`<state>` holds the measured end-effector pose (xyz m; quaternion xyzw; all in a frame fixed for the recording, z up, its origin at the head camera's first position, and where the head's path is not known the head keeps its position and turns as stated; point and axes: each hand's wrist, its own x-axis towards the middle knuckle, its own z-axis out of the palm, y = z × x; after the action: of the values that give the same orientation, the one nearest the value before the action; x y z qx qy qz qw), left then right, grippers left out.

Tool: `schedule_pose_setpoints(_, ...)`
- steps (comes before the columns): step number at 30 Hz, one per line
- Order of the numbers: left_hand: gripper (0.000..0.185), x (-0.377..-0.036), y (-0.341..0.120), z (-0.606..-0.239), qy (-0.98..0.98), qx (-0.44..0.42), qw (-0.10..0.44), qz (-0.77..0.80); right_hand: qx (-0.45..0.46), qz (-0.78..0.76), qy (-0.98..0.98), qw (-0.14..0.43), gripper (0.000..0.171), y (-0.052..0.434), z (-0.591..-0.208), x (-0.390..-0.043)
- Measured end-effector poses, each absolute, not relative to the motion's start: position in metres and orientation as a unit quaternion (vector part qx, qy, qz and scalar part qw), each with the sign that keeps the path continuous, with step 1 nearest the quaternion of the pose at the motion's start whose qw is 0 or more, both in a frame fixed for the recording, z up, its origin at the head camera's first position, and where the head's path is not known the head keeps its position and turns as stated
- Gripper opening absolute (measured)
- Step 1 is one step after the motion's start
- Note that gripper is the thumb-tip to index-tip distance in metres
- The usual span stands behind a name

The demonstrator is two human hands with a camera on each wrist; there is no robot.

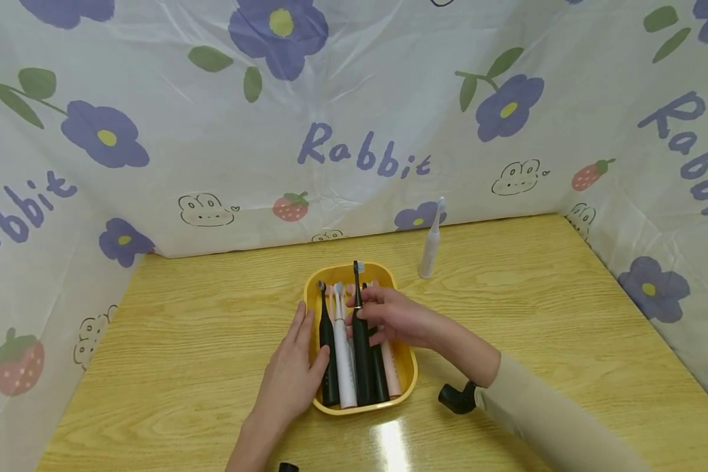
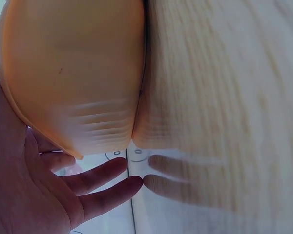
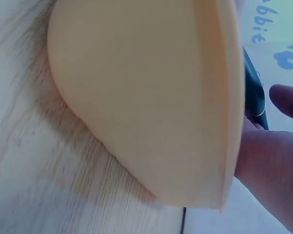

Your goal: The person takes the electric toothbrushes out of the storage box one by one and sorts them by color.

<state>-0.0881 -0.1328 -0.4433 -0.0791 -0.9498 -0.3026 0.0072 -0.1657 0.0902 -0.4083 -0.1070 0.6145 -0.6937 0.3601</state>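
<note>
A yellow basket (image 1: 410, 383) holds several electric toothbrushes, among them a black one (image 1: 328, 357) at the left, a white one (image 1: 343, 367) beside it and a pink one (image 1: 391, 370) at the right. My right hand (image 1: 398, 316) reaches over the right rim and grips a black toothbrush (image 1: 362, 360) near its neck. That brush is tilted, its head rising above the others; the exact finger contact is partly hidden. My left hand (image 1: 292, 367) rests against the basket's left side, thumb over the rim. In the left wrist view, its fingers (image 2: 105, 197) extend loosely outside the basket (image 2: 73, 58).
A white electric toothbrush (image 1: 430, 252) stands upright on the wooden table (image 1: 212, 341), behind and right of the basket. Patterned cloth (image 1: 354, 98) walls the back and both sides. A black wrist fitting (image 1: 457, 398) sits by the right sleeve (image 1: 543, 410).
</note>
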Motion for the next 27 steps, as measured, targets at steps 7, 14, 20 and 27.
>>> schedule_pose_setpoints(7, 0.071, -0.087, -0.133, -0.442, -0.950, -0.076, 0.007, -0.304, -0.131, -0.671, 0.626, 0.376, 0.039, 0.098, -0.408, -0.160)
schedule_pose_setpoints(14, 0.070, -0.086, -0.132, -0.442, -0.950, -0.073, 0.009, -0.304, -0.149, -0.661, 0.619, 0.398, 0.042, 0.097, -0.410, -0.151)
schedule_pose_setpoints(20, 0.071, -0.086, -0.131, -0.443, -0.950, -0.073, 0.007, -0.304, -0.164, -0.658, 0.619, 0.397, 0.051, 0.099, -0.407, -0.148)
schedule_pose_setpoints(27, 0.070, -0.087, -0.132, -0.444, -0.950, -0.074, 0.012, -0.302, -0.179, -0.656, 0.641, 0.355, 0.051, 0.104, -0.401, -0.146)
